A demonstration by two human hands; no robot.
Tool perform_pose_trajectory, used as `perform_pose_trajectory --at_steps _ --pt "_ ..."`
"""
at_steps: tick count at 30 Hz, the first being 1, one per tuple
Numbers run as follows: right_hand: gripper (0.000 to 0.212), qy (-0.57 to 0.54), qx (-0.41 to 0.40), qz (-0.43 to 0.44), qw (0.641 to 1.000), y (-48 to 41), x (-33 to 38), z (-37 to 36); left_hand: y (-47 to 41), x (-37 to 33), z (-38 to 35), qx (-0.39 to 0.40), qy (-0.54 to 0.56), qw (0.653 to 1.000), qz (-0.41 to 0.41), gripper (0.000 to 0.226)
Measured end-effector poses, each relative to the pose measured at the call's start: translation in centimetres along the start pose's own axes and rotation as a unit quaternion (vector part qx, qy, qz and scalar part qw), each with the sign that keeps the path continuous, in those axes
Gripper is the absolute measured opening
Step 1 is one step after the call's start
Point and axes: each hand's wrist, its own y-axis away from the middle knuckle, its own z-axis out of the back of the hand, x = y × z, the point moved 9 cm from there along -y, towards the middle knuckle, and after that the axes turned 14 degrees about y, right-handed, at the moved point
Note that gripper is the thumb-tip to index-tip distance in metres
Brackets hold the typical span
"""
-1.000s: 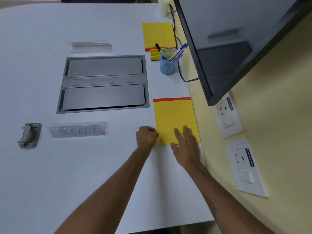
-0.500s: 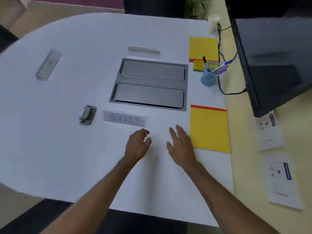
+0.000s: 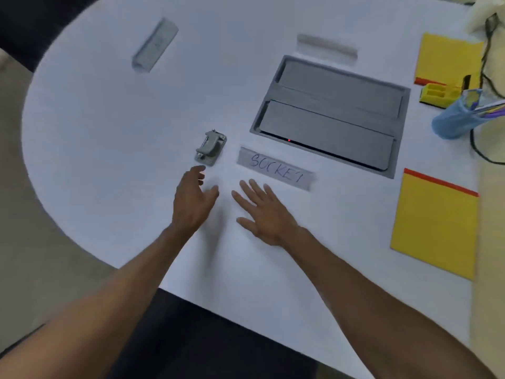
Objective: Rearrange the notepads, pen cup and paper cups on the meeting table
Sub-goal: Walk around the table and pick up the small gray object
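Observation:
A yellow notepad (image 3: 434, 225) with a red top strip lies flat at the table's right edge. A second yellow notepad (image 3: 448, 60) lies farther back on the right. In front of it stands a blue pen cup (image 3: 455, 121) holding several pens, next to a small yellow holder (image 3: 437, 95). A pale paper cup (image 3: 482, 16) is blurred at the top right corner. My left hand (image 3: 195, 203) hovers open just below a grey metal clip. My right hand (image 3: 263, 212) is spread open over the bare tabletop, below the "SOCKET" label, well left of the near notepad.
A grey recessed socket box (image 3: 332, 116) sits mid-table, with a "SOCKET" label (image 3: 276, 168) before it. A grey metal clip (image 3: 210, 147) lies left of the label. Two clear name stands (image 3: 155, 46) (image 3: 326, 46) lie farther back. A black cable (image 3: 483, 75) runs by the pen cup.
Both hands left the near yellow notepad and moved left across the table, opening. The view swung left, so the monitor and wall sockets dropped out of sight.

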Motion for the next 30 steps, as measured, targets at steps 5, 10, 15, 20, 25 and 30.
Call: perform_pose_trajectory --at_steps 5,10,15,20,25,30 --pt "0.063 0.048 -0.082 -0.054 0.994 -0.3 0.2 -1.2 -4.3 0.6 -0.6 -0.013 -0.011 0.999 -0.035 0.070" --pt "0.065 0.049 -0.115 -0.067 0.990 -0.8 0.2 -2.0 -8.6 0.8 -0.9 -0.039 -0.029 0.999 -0.023 0.067" --pt "0.065 0.053 -0.133 -0.070 0.987 -1.1 0.2 -1.8 -11.4 0.9 -1.1 -0.054 -0.079 0.995 -0.017 0.043" --pt "0.065 0.056 -0.144 -0.072 0.985 -1.0 0.2 -1.5 -12.1 1.5 -0.8 -0.089 -0.059 0.994 0.029 0.036" --pt "0.065 0.056 -0.147 -0.075 0.985 -0.9 0.2 -1.8 -11.4 1.4 0.5 -0.128 -0.069 0.989 0.020 0.011" --pt "0.065 0.046 -0.125 -0.070 0.989 -1.0 0.4 -1.5 -9.4 1.8 2.0 -0.129 -0.037 0.990 0.034 0.010"
